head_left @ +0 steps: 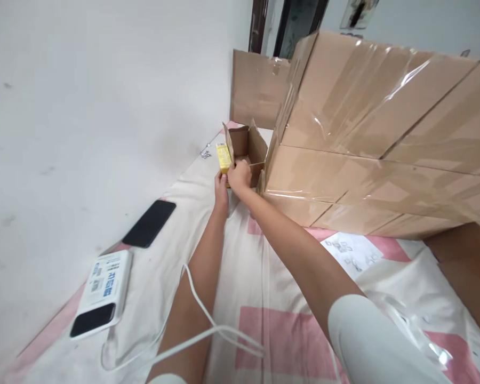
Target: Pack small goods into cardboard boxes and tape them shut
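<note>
A small open cardboard box (246, 145) stands on the white and pink sheet (264, 298), its flaps up. Both my arms reach out to its near side. My right hand (239, 175) is closed on the box's near flap or front edge. My left hand (221, 188) sits just left of it, fingers curled against a small yellow packet (223, 157) that stands beside the box's left wall. The fingertips of both hands are partly hidden by each other.
A tall stack of taped cardboard cartons (376, 133) fills the right. Another carton (256, 88) stands behind the small box. A black phone (149, 223) and a white power bank (103, 290) with a white cable (192, 341) lie at left near the wall.
</note>
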`<state>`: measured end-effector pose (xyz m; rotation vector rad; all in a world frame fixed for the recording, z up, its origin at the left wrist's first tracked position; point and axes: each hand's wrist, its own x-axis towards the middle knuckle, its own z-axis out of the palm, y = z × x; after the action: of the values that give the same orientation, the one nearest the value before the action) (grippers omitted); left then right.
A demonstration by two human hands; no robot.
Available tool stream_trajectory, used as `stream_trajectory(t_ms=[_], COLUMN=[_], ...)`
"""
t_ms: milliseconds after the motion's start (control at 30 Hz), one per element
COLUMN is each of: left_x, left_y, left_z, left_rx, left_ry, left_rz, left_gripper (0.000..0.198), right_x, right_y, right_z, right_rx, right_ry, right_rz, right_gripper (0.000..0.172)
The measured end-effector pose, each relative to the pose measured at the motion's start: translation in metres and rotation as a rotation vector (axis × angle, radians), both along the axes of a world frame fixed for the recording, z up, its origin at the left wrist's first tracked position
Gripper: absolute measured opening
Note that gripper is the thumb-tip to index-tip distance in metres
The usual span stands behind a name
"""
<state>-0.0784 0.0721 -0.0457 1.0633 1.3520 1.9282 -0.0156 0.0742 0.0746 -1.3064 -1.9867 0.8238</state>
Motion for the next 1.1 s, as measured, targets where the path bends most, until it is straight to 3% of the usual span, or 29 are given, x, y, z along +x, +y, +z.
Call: stream_trajectory(t_ms=[100,167,267,333,467,600,700,800,933,1000,1100], left_x=[0.003,0.009,0.029,0.053,0.122,0.204,0.259,0.294,0.303,0.301,0.299], left_y=[-0.032,-0.066,-0.137,-0.193,-0.299,-0.368,-0.395,-0.411,-0.423,-0.426,-0.428], left_z=[0.027,0.048,0.071,0.079,0.075,0.054,0.044,0.047,0.061,0.067,0.076], left_rx=[0.022,0.045,0.064,0.071,0.096,0.125,0.18,0.118,0.069,0.088,0.058], left_ry=[0.046,0.096,0.229,0.514,0.941,1.216,1.189,1.179,1.268,1.318,1.392], left_rz=[0.197,0.271,0.358,0.501,0.645,0.624,0.564,0.51,0.266,0.141,0.056], left_gripper=[0.068,0.065,0.057,0.054,0.045,0.049,0.041,0.035,0.031,0.025,0.016], right_x=[0.007,0.013,0.033,0.06,0.148,0.26,0.335,0.392,0.438,0.448,0.45], right_y=[-0.019,-0.035,-0.064,-0.087,-0.141,-0.196,-0.232,-0.259,-0.285,-0.293,-0.292], right_z=[0.016,0.036,0.066,0.081,0.087,0.065,0.042,0.024,0.017,0.02,0.03], right_rx=[0.1,0.201,0.292,0.241,0.074,-0.042,-0.079,-0.082,-0.013,0.085,0.306], right_ry=[0.075,0.096,0.087,0.093,0.142,0.097,0.077,0.024,-0.086,-0.192,-0.419], right_rz=[0.06,0.13,0.263,0.358,0.567,0.75,0.706,0.634,0.613,0.648,0.664], right_gripper=[0.028,0.027,0.024,0.022,0.023,0.03,0.04,0.044,0.046,0.043,0.038])
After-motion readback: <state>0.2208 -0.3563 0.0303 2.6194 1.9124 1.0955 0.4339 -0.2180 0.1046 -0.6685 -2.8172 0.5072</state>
